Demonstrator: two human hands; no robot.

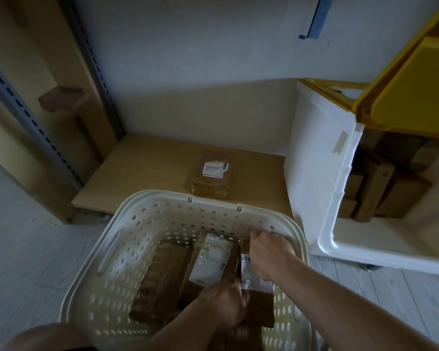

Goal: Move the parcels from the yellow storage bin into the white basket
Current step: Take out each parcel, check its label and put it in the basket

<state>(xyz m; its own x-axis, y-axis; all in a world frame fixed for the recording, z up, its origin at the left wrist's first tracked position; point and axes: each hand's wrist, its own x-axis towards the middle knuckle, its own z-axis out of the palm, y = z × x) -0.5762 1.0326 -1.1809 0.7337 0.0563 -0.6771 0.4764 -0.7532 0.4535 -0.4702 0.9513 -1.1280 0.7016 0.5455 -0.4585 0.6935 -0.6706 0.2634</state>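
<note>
**Both hands inside the basket, on one labelled parcel**

The white basket stands on the pale floor, in front of a low wooden shelf. Several brown parcels lie in it: a long one on the left and one with a large white label in the middle. Both hands reach in at the right side. The right hand curls its fingers over the far end of a parcel with a barcode label, which lies against the basket's right wall. The left hand takes hold at the near edge of the same parcel; its fingertips are hidden, so the exact hold is hard to read, but the fingers look bent around it.

To the right, the storage bin, white-walled with a raised yellow lid, holds more brown parcels stacked at its back. One separate labelled parcel rests on the shelf just behind the basket.
</note>
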